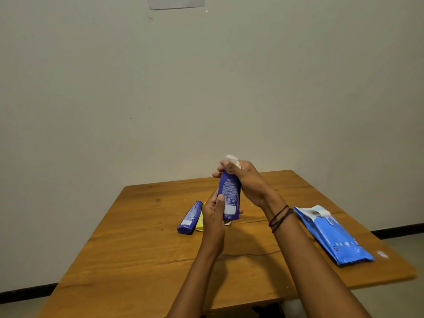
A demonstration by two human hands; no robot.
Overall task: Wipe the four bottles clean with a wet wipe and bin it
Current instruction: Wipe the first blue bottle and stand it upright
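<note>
Three bottles can be counted; a fourth is not confirmed. One blue bottle [229, 191] is held upright above the bench [142, 249]. A second blue bottle [190, 218] lies on the bench to the left, with a yellow bottle [199, 222] touching its right side and partly hidden behind the left hand [213, 216]. A pack of wipes [332, 235] lies well apart on the right.

Assessment: the task is in its wiping stage, judged mid-way at best. Whether the two lying bottles are already clean cannot be told. Binning is outstanding, and no bin is in view.

Left hand: raised from below, its grip curled round the lower part of the held bottle, thumb across the label.

Right hand [247, 182]: arched over the top of that bottle, wrist bent, its grip closed on the bunched wet wipe [232, 159] and pressing it round the cap end. The wipe shows white above the fingers. Dark cords circle the right wrist.
</note>
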